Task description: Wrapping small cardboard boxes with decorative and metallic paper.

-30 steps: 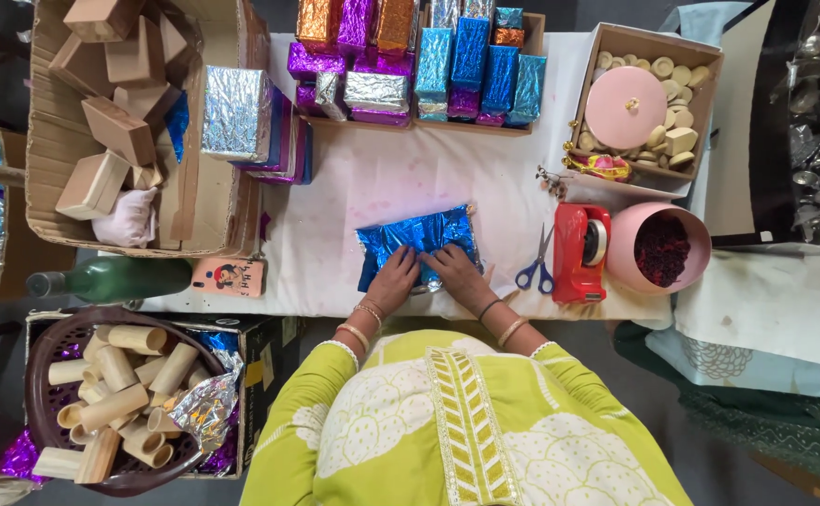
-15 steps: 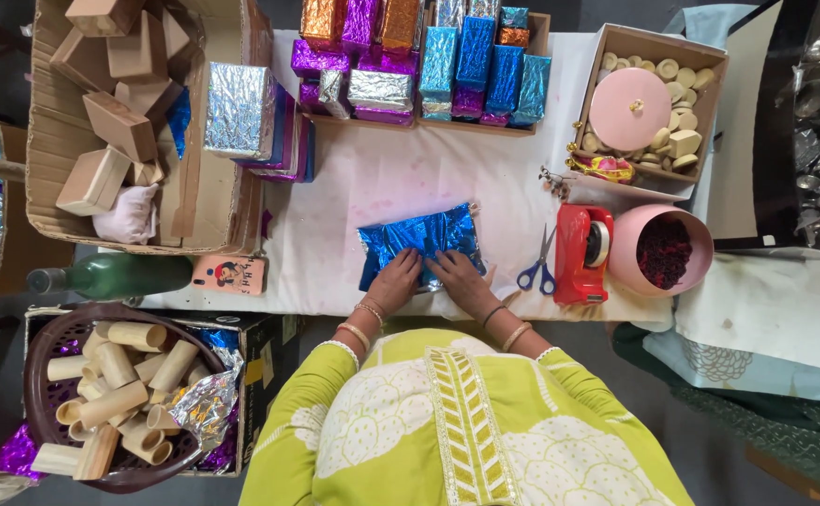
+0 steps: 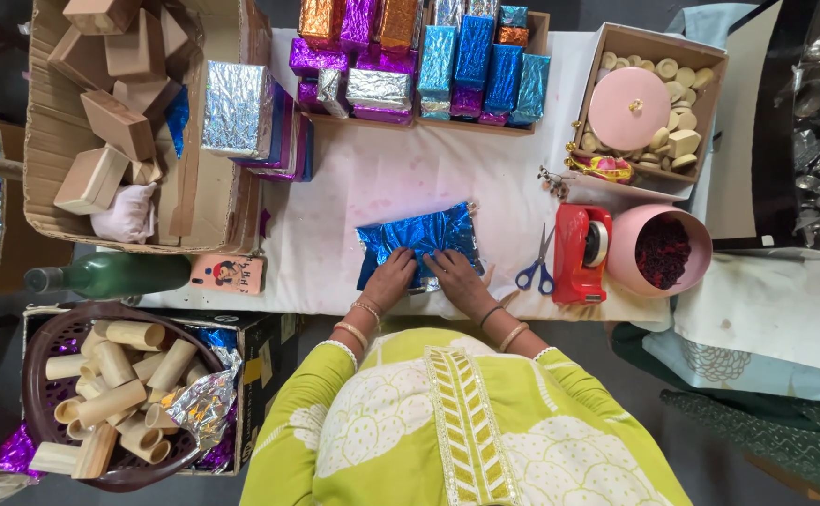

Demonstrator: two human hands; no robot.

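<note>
Your left hand (image 3: 392, 278) and right hand (image 3: 457, 276) press flat on the blue foil parcel (image 3: 419, 239) — folded over, untaped; tape dispenser (image 3: 581, 251) just beside it.

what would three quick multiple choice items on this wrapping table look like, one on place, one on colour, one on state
1. Where do the scissors lie?
A. left of the red tape dispenser
B. in the pink bowl
C. on the green bottle

2. What colour is the foil under both hands?
A. silver
B. blue
C. orange

3. How are the left hand and right hand?
A. lifted clear
B. holding scissors
C. pressed flat on the foil

Key: 1 A, their blue handles sit beside the dispenser; 2 B, shiny blue sheet; 3 C, both palms rest on it.
</note>
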